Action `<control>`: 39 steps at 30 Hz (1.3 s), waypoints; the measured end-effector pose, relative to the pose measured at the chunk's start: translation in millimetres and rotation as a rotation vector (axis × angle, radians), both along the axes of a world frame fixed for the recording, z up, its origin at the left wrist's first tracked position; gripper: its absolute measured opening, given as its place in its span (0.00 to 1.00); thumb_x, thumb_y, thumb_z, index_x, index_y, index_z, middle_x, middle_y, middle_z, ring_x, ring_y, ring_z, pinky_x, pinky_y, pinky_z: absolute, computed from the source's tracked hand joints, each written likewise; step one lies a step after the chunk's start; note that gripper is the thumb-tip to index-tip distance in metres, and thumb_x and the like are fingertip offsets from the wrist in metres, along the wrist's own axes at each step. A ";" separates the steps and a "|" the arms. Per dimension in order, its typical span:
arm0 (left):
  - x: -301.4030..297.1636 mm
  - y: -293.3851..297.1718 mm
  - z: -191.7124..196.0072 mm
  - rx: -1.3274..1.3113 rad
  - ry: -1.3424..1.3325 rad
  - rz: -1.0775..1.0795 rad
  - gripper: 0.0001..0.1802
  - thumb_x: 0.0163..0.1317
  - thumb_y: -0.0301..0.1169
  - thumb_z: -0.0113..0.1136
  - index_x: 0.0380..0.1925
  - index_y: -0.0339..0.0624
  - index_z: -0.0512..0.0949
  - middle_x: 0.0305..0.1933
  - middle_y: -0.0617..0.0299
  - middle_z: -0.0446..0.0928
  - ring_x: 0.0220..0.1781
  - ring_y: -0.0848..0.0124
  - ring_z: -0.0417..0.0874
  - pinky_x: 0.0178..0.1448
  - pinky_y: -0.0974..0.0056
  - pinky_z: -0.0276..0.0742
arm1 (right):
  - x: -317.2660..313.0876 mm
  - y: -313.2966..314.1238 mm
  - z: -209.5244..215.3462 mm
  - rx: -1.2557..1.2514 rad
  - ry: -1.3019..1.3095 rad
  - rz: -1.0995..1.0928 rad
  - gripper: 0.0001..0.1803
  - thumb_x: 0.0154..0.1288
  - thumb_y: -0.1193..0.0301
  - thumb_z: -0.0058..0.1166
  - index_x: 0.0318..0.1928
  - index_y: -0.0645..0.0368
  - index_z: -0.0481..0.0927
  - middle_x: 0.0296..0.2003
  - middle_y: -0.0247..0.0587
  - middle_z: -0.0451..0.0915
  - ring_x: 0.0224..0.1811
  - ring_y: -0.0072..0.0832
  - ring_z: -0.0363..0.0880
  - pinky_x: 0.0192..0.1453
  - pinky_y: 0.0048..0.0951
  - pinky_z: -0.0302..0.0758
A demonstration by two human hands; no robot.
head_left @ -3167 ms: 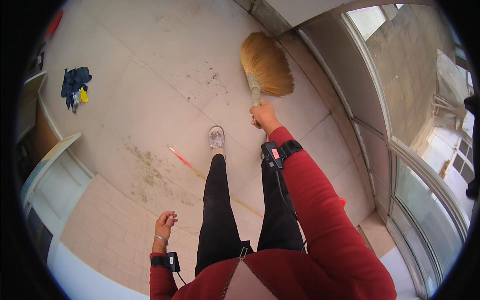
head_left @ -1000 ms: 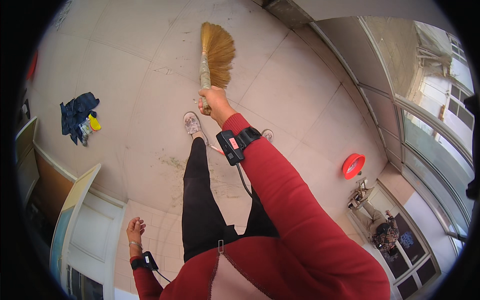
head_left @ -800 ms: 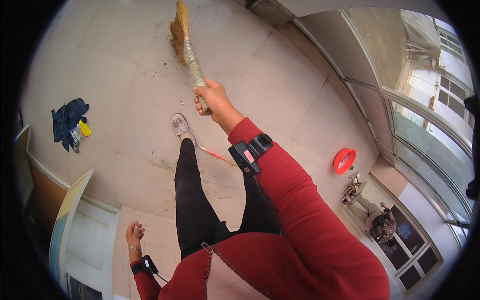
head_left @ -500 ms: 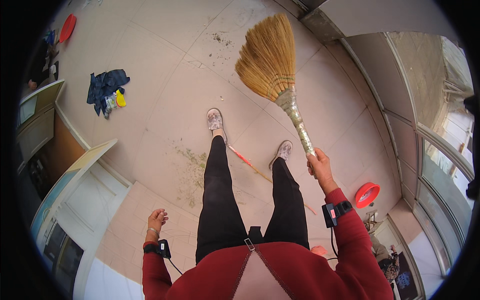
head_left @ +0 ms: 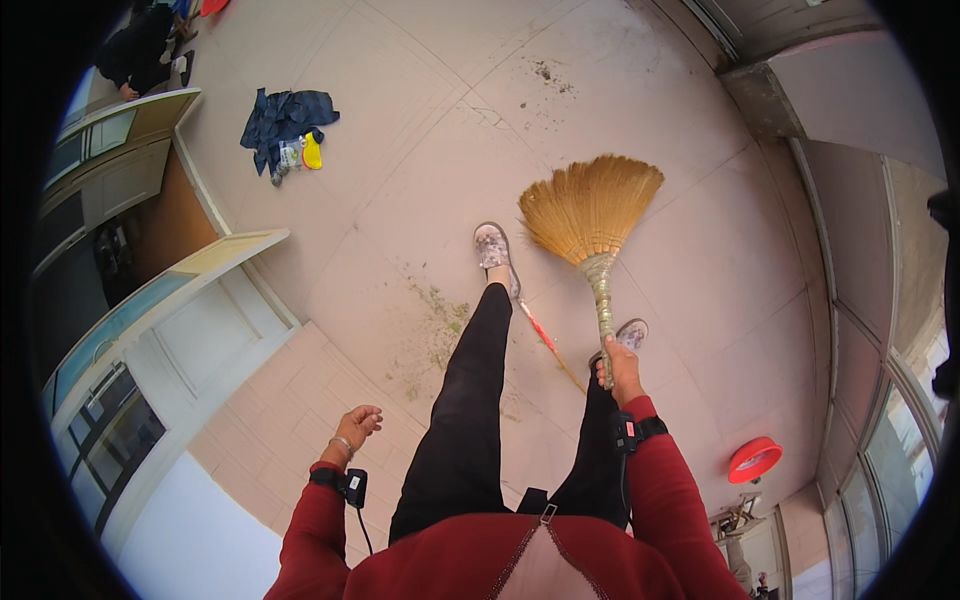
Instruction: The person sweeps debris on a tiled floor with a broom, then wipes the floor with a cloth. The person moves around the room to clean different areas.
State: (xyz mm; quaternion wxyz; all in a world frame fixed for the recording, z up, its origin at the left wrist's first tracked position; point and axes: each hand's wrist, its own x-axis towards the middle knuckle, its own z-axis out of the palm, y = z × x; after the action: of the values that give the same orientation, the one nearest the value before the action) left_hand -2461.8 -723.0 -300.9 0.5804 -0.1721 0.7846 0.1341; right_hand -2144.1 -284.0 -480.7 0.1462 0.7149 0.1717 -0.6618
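Note:
My right hand [head_left: 622, 372] is closed around the taped handle of a straw broom [head_left: 592, 212]. The broom's fan of golden bristles points away from me, over the floor just ahead of my right shoe. My left hand [head_left: 358, 427] hangs beside my left leg with nothing in it, its fingers loosely bent and apart. A thin stick [head_left: 540, 330], partly red, lies on the floor between my shoes and runs behind my right leg. Scattered greenish-grey debris [head_left: 435, 325] lies left of my left leg, and a darker patch of dirt [head_left: 545, 75] lies farther ahead.
Dark blue cloth [head_left: 288, 112] lies at the far left with a yellow item [head_left: 313, 152] beside it. A red basin [head_left: 755, 460] sits at my right. Open door panels [head_left: 190, 290] stand on the left, windows on the right. Another person [head_left: 140, 55] is at the far left.
The broom has come down and nearer to me, its bristles now spread wider. My left hand has risen a little. The whole view has shifted, with floor things appearing farther right.

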 end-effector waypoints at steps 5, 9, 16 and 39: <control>-89.4 -2.5 11.5 0.076 0.084 0.104 0.12 0.69 0.31 0.54 0.49 0.42 0.78 0.44 0.61 0.83 0.41 0.71 0.84 0.45 0.66 0.77 | -167.8 49.4 -15.9 0.000 0.035 0.027 0.19 0.68 0.53 0.56 0.41 0.57 0.73 0.19 0.37 0.73 0.13 0.26 0.70 0.14 0.29 0.68; -143.4 -15.2 9.1 0.102 0.135 0.157 0.12 0.69 0.31 0.54 0.50 0.43 0.78 0.44 0.61 0.83 0.42 0.71 0.84 0.46 0.66 0.77 | -292.8 93.7 -26.7 0.018 0.072 -0.008 0.19 0.70 0.53 0.53 0.38 0.58 0.71 0.19 0.38 0.73 0.14 0.25 0.69 0.15 0.28 0.69; -190.4 -62.5 26.9 0.085 0.164 0.212 0.12 0.68 0.30 0.54 0.49 0.43 0.78 0.44 0.62 0.83 0.42 0.72 0.84 0.45 0.67 0.76 | -400.3 129.3 21.9 0.201 0.230 0.158 0.19 0.70 0.52 0.53 0.41 0.56 0.72 0.20 0.36 0.73 0.15 0.21 0.69 0.17 0.24 0.69; -240.0 37.6 83.8 0.045 0.209 0.354 0.13 0.68 0.30 0.54 0.50 0.40 0.77 0.44 0.59 0.82 0.40 0.71 0.84 0.41 0.69 0.76 | -475.2 159.8 77.6 -0.011 0.263 0.093 0.18 0.70 0.53 0.53 0.38 0.54 0.71 0.20 0.35 0.73 0.15 0.20 0.69 0.16 0.23 0.68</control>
State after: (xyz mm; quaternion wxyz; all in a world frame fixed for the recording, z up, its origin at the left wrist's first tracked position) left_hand -2701.8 -685.3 -217.1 0.4669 -0.2795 0.7947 0.2689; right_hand -2619.3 -124.2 -403.1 0.1567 0.6124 0.2186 -0.7434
